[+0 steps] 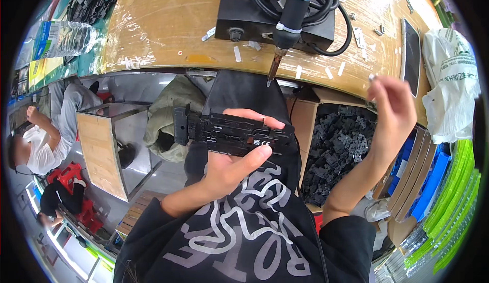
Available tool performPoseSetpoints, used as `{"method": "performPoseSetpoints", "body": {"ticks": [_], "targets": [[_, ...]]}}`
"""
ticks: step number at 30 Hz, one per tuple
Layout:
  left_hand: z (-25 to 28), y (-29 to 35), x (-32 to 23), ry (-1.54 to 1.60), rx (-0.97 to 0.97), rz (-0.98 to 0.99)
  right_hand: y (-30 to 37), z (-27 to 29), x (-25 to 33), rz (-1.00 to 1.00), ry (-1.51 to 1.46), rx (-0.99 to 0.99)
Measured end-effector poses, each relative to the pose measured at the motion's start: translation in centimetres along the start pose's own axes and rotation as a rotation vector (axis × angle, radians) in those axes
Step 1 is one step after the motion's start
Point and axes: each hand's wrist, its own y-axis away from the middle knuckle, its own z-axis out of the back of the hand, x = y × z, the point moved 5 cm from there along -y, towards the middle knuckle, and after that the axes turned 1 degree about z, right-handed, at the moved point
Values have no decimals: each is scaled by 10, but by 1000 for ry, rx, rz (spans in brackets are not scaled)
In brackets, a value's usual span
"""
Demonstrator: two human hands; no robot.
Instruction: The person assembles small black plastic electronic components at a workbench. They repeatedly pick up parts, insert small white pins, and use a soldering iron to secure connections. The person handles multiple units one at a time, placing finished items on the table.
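Looking down from our head, our left hand (232, 163) grasps a long black plastic cartridge-shaped part (232, 132), held level in front of our chest, thumb along its near side and fingers wrapped over the far edge. Our right hand (392, 104) is raised beside the workbench edge, fingertips pinched together on a tiny pale piece (372, 77) too small to identify. Just above the black part, a blue-handled soldering iron (289, 20) juts out over the edge of the curved wooden workbench (163, 23), tip pointing down, resting on a black box (239, 8) with coiled cable. Below our right forearm sits a cardboard box of small black plastic pieces (338, 145). At far left, another person (38, 140) sits.
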Motion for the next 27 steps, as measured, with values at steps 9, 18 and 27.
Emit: {"method": "performPoseSetpoints", "body": {"ticks": [9, 18, 27], "targets": [[-8, -4, -3, -111, 75, -104, 65, -46, 5, -68, -476, 165], [-15, -6, -8, -229, 159, -223, 73, -49, 14, 45, -374, 131], [-15, -8, -8, -255, 226, -253, 74, -51, 11, -22, -368, 158]]}}
